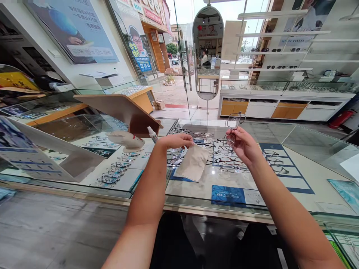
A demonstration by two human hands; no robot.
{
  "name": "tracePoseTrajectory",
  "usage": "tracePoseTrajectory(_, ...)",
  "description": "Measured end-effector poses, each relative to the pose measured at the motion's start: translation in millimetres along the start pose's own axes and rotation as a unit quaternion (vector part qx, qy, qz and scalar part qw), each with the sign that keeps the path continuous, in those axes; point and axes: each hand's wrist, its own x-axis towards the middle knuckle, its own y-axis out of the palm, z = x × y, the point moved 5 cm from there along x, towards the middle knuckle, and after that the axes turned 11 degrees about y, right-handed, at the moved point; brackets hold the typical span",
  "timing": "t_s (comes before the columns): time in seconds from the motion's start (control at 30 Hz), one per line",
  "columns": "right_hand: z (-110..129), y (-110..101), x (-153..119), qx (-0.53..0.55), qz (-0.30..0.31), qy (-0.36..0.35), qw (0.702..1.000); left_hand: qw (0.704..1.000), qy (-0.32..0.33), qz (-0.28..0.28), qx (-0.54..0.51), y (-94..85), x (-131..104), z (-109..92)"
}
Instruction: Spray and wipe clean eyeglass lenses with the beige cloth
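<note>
My right hand [245,145] is closed on a pair of eyeglasses [233,120], held up above the glass display counter with its lenses one above the other. In my left hand [177,141] the fingertips pinch the top of a beige cleaning cloth [194,163], which hangs down over the counter. Behind and below both hands lie several eyeglass frames [231,161] in rows, partly covered by the cloth and hands. A small white-capped spray bottle [153,133] stands just left of my left wrist.
A blue-and-white card [228,195] lies near the counter's front edge. To the left are a beige cloth-like object [126,140], a brown wooden panel [117,108] and a propped display sign [30,153]. Beyond the counter stands an oval mirror [208,56].
</note>
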Motion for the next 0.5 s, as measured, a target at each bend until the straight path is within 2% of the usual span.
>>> tracePoseTrajectory(0.13,-0.2,1.7,-1.4,0.009,-0.001,0.005,1.0,0.98,0.069,-0.042,-0.184,0.2,-11.2,-29.4)
tracePoseTrajectory(0.3,-1.4,4.6,-3.4,0.031,-0.002,0.005,1.0,0.953,0.105,-0.09,-0.271,11.3,-14.0,-58.7)
tracePoseTrajectory(0.5,-2.7,6.9,-2.3,0.041,-0.02,-0.021,0.999,0.92,0.145,-0.151,-0.332,42.7,1.5,-77.5)
